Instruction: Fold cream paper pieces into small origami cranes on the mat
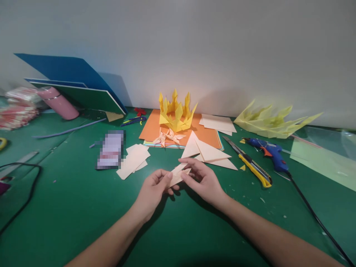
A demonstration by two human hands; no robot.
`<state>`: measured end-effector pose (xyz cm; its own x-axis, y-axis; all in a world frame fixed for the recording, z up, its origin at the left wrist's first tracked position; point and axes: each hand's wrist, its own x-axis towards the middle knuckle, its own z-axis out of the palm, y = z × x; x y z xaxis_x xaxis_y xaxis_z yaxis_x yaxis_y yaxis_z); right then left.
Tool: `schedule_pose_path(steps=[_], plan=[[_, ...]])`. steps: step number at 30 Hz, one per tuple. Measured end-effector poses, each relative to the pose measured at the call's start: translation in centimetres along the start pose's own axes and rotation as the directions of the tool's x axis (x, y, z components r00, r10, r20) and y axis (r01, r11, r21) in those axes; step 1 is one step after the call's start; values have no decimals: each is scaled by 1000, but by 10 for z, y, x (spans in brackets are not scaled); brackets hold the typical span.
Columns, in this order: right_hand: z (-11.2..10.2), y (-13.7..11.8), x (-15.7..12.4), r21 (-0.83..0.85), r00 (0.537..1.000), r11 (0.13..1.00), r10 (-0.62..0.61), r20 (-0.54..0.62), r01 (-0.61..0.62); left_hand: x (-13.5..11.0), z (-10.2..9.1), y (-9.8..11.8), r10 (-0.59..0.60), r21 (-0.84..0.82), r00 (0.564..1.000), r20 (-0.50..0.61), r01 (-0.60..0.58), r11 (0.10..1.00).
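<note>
Between both hands is a small piece of folded peach paper [176,175], raised just above the green table. My left hand [156,185] pinches its left end between thumb and fingers. On its right side, the thumb and fingers of my right hand [202,179] are closed on the same paper. Just beyond it rest larger folded paper triangles [207,150], with a thin dark pointed item across their near edge. Several loose paper pieces [134,159] lie left of the hands. Small folded paper shapes [168,137] sit on an orange paper stack [150,126].
A yellow paper crown [178,115] stands on the stack; a paler one [275,120] lies back right. A yellow utility knife [255,168] and a corded blue glue gun [271,150] lie right. A phone [110,150], pink bottle [58,103] and boards [75,97] are left.
</note>
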<state>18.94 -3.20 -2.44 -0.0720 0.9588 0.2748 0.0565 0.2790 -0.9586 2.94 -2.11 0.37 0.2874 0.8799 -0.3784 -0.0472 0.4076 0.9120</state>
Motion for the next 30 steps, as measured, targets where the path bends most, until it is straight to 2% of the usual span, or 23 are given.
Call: schedule_pose_path(steps=[4, 6, 10, 15, 21, 23, 27, 30], plan=[[-3, -1, -1, 169, 995, 985, 4, 97, -20, 0, 0, 1, -17, -49, 1000, -6, 17, 999], [-4, -1, -1, 195, 994, 980, 17, 110, -38, 0, 0, 1, -15, -42, 1000, -8, 15, 999], [-3, 1, 1, 98, 996, 993, 56, 67, -63, -1, 0, 0, -12, -10, 1000, 6, 12, 1000], [-4, 0, 3, 39, 993, 994, 95, 68, -97, -2, 2, 0, -13, -6, 1000, -10, 12, 1000], [-5, -7, 0, 162, 985, 984, 54, 162, -81, -1, 1, 0, -18, -48, 1000, -26, 16, 999], [-4, -8, -1, 174, 986, 983, 33, 161, -61, -1, 1, 0, -21, -53, 1000, -21, 20, 998], [-3, -6, 0, 72, 995, 995, 59, 80, -65, -1, 2, 2, -3, -37, 1000, -23, 3, 999], [-3, -5, 0, -26, 993, 996, 82, 80, -80, -2, 3, 2, -11, -61, 1000, -11, 11, 998]])
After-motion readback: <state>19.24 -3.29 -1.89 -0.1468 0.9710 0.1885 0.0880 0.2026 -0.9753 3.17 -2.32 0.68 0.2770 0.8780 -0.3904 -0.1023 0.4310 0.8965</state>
